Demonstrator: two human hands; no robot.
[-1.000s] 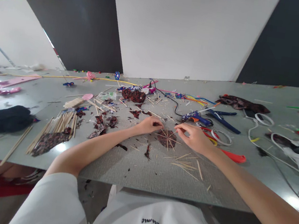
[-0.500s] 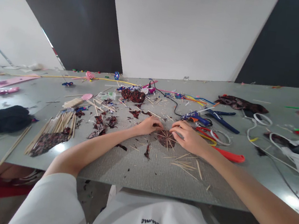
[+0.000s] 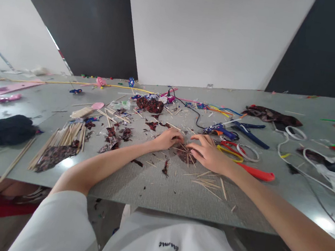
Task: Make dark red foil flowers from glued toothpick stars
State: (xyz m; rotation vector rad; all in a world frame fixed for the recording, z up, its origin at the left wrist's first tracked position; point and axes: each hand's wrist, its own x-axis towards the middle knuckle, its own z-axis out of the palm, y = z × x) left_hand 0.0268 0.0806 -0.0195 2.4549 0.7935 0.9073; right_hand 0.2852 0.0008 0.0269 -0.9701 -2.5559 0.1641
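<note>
A round, dark red patterned piece (image 3: 183, 155) lies on the table, with thin wooden sticks (image 3: 189, 158) fanning out from its middle. At its upper left edge, my left hand (image 3: 168, 139) has its fingers curled together in a pinch; what is between the fingertips is too small to make out. My right hand (image 3: 209, 153) bends over the right side of the piece, fingers curved, gripping its edge and stick ends. Short loose sticks (image 3: 207, 183) lie just below my right hand. A torn dark red scrap (image 3: 165, 167) sits below my left hand.
Right of my hands are a blue glue gun (image 3: 221, 131), blue-handled pliers (image 3: 250, 133), a red-handled tool (image 3: 257, 172) and a white cable (image 3: 282, 150). A stick bundle (image 3: 71, 135) and black cloth (image 3: 1, 133) lie left. Upright panels (image 3: 211, 36) stand behind the table.
My right hand's fingers have shifted slightly left and further over the sticked piece. My left hand has moved very little, staying at the piece's upper left edge.
</note>
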